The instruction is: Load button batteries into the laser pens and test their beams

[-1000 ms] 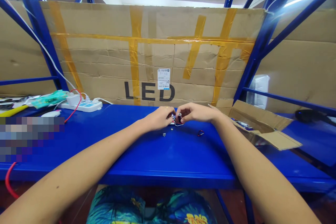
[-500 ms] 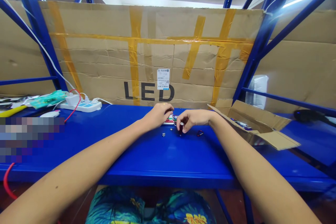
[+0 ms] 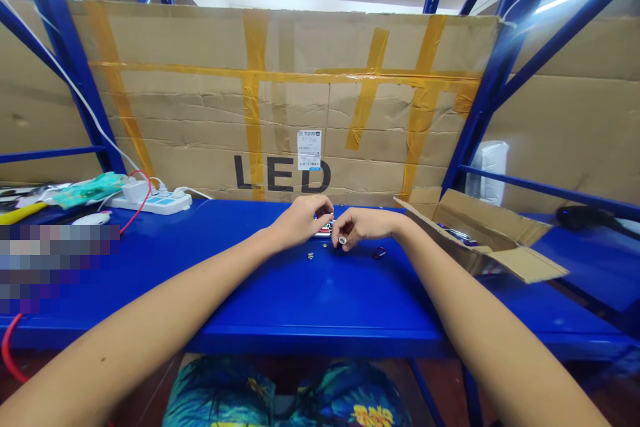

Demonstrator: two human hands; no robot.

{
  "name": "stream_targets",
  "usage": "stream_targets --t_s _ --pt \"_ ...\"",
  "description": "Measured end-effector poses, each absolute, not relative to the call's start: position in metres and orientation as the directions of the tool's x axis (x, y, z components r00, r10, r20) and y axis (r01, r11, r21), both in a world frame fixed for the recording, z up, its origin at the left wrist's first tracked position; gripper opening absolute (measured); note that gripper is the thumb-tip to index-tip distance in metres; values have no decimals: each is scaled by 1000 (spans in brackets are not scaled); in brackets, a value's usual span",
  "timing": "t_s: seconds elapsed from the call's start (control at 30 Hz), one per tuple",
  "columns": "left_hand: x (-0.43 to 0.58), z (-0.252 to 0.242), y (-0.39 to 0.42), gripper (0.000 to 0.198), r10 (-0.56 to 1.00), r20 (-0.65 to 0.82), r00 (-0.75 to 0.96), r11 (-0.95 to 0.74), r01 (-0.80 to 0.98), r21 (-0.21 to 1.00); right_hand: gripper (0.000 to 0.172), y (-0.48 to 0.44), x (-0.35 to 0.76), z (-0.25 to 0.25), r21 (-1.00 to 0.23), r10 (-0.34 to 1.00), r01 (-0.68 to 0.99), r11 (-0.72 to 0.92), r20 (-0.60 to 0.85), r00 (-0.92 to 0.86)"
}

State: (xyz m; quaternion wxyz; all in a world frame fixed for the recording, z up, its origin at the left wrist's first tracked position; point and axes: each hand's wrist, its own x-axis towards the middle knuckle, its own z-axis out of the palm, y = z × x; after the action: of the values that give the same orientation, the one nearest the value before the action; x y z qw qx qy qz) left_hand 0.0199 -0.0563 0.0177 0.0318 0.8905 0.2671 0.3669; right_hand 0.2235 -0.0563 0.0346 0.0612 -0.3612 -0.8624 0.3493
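The right hand (image 3: 361, 223) pinches a small dark round piece (image 3: 343, 241) with a pale ring on its end. The left hand (image 3: 299, 221) is at a small striped, colourful bundle (image 3: 323, 231), but I can't tell if it grips it. Both are at a shiny blue table (image 3: 325, 300). Nearer the front lie tiny silver bits (image 3: 311, 256) and a little red and dark loop (image 3: 379, 253). On the right sits an open cardboard box (image 3: 530, 265), on the left a white power strip (image 3: 173, 204). Behind stands big cardboard (image 3: 200, 110) with orange tape (image 3: 253, 113) and the black letters LED (image 3: 271, 175).
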Motion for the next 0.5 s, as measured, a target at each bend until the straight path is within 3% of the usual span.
stream_targets --t_s 0.2,0.5 --pt "19 19 -64 10 362 611 704 -917 386 98 17 -57 229 39 -585 771 629 513 -9 -637" --pt "22 18 -68 16 296 560 774 -944 326 48 18 -53 232 37 -561 762 611 558 54 -646"
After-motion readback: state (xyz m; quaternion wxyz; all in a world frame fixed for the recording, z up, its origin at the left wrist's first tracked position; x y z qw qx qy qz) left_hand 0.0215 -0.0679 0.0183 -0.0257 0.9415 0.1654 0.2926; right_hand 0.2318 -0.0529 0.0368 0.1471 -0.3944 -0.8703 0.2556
